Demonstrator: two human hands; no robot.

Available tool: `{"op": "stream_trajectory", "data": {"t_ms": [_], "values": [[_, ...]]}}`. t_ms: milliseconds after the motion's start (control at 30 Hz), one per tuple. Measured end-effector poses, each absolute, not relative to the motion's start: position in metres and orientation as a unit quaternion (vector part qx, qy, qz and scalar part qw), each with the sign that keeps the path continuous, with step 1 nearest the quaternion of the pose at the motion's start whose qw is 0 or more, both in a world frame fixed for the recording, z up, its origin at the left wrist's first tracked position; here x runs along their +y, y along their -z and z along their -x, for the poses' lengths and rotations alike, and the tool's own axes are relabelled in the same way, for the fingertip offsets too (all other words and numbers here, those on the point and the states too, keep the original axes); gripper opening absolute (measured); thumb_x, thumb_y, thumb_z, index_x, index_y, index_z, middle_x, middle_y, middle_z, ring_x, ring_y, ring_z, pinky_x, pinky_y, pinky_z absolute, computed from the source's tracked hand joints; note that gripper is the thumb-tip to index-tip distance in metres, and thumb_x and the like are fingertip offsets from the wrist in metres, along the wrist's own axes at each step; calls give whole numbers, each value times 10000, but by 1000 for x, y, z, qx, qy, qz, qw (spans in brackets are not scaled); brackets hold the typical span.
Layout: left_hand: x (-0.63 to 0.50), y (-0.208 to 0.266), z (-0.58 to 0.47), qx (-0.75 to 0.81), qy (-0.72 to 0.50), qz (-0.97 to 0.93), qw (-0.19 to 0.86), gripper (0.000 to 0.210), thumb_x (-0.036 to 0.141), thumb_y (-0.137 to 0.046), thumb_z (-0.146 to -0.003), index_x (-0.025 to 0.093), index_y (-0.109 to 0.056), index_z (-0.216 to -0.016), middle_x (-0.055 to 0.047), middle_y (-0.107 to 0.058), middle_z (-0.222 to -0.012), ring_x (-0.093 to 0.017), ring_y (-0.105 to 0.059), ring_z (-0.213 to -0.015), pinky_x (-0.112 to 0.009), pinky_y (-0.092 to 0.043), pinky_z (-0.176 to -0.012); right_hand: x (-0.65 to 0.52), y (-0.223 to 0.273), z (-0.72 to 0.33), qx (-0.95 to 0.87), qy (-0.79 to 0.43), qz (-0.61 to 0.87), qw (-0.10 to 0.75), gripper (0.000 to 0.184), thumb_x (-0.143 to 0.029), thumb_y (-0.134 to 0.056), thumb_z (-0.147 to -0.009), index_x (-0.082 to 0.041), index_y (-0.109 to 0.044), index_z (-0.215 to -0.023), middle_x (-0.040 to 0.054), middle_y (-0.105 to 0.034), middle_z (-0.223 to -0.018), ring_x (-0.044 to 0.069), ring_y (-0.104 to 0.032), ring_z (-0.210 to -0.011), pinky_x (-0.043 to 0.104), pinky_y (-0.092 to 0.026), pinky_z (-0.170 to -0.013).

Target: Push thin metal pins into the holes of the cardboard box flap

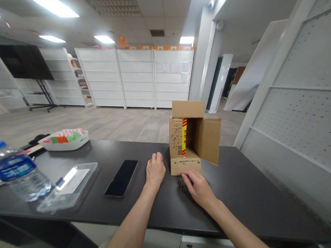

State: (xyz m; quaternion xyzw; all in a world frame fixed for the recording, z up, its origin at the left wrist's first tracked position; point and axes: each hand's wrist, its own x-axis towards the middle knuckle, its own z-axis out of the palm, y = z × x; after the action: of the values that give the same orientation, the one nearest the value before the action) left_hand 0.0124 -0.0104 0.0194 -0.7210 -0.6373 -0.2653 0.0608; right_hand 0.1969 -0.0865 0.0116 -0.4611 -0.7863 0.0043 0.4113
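- Cardboard box point(209, 140) is standing right of centre in the head view, its open mouth facing the wearer and its flaps spreading outward; yellow tape point(184, 137) is running down its left part.
- Lower flap point(184, 170) is sticking out at the near side and showing a row of dark dots, too small for telling holes from heads.
- Thin dark pieces point(181, 185) are lying bunched on the tabletop point(241, 186), just below that flap in the frame.
- Right hand point(199, 189) is reaching in from the lower right, its fingers bending at the flap's near edge, just beside the bunch; whether they are meeting or gripping anything, I cannot tell.
- Left hand point(156, 172) is resting near mid-frame, left of the box and apart from it, its fingers curling together; whether they are hiding something small is staying unclear.
- Careful handling is probably calling for a light thumb-and-forefinger touch, as pressing on the whole bunch is risking scattering it.
- Flap cardboard is looking bendable, so steadying it with the left hand is likely helping.
- Phone point(121, 179) and plastic case point(74, 184) are lying farther left, well clear of both hands.
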Motion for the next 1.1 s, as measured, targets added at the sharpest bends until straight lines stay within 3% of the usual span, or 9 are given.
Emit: {"op": "stream_trajectory", "data": {"t_ms": [167,433,1100], "values": [[-12,-22,-13,-638,263,721,61,190,100,-386,-928,197,-539,-985,-60,-597,-968,-192,-634,-852,-319,-467,-808,-76,-18,-197,-719,-94,491,483,252,-338,-442,-1004,-210,-658,-988,66,-726,-951,212,-678,-889,328,-517,-802],[-11,-20,-13,-634,264,725,54,194,89,-387,-919,199,-536,-979,-59,-580,-960,-189,-634,-866,-319,-465,-839,-55,-25,-192,-648,-106,524,543,320,-421,-451,-983,-194,-676,-965,89,-743,-934,232,-689,-853,345,-523,-797],[-11,-22,-13,-638,265,722,42,195,101,-393,-923,204,-542,-994,-61,-586,-962,-187,-640,-866,-319,-473,-852,-40,-16,-191,-733,12,523,435,274,-319,-427,-1002,-200,-670,-960,80,-706,-929,228,-640,-895,359,-447,-829]]}}
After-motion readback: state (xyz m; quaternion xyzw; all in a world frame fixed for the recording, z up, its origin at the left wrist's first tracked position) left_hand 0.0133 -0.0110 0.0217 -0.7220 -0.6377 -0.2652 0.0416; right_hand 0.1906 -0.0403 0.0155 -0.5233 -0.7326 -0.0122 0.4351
